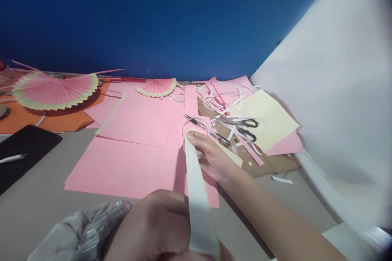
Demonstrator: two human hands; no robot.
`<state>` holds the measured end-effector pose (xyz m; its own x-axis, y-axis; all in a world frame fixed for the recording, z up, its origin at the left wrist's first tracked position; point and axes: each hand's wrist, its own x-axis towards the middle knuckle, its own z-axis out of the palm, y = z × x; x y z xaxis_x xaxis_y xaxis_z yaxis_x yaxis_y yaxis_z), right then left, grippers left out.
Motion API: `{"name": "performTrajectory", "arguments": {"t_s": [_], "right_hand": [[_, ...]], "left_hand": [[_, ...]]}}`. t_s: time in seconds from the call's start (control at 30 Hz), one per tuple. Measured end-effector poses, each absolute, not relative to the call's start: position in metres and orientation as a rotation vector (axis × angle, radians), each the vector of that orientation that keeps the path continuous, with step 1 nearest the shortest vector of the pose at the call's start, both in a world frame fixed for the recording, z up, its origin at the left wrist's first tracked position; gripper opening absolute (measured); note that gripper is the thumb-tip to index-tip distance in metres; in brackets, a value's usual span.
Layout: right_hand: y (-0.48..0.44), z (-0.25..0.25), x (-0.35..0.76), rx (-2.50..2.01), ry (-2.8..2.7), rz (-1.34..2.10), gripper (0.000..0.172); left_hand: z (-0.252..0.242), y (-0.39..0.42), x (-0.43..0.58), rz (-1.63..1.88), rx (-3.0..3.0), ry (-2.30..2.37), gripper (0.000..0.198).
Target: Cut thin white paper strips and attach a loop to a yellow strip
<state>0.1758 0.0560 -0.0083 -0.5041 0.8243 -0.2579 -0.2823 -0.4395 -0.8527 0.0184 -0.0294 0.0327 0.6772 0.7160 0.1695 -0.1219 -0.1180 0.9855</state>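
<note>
Paper strip [197,187] runs stretched btwn both hands, over the big pink sheet [128,163], prob. pulled taut to hold it flat and straight. Left hand [159,224], nearest the camera, is curled closed w/ fingers pinching the near end. Right hand [211,157], beyond it, has thumb + fingers pressed on the far end. Scissors [241,130] lie just past the right hand, to its right.

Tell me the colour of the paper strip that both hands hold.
The paper strip is white with a thin pale yellow edge; head view.
</note>
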Motion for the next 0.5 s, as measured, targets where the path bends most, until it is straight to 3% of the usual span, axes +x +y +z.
{"name": "performTrajectory", "arguments": {"t_s": [0.2, 0.37, 0.5], "right_hand": [[0.053, -0.006, 0.173, -0.877, -0.979, 1.964, 0.028], [0.060, -0.004, 0.176, -0.816, -0.840, 1.589, 0.032], [0.069, -0.004, 0.185, -0.907, -0.770, 1.429, 0.034]], "left_hand": [[0.033, -0.024, 0.017, 0.641, 1.708, 0.445, 0.046], [0.025, -0.016, 0.009, 0.659, 1.750, 0.549, 0.037], [0.011, -0.008, 0.007, 0.773, 1.598, 0.646, 0.044]]}}
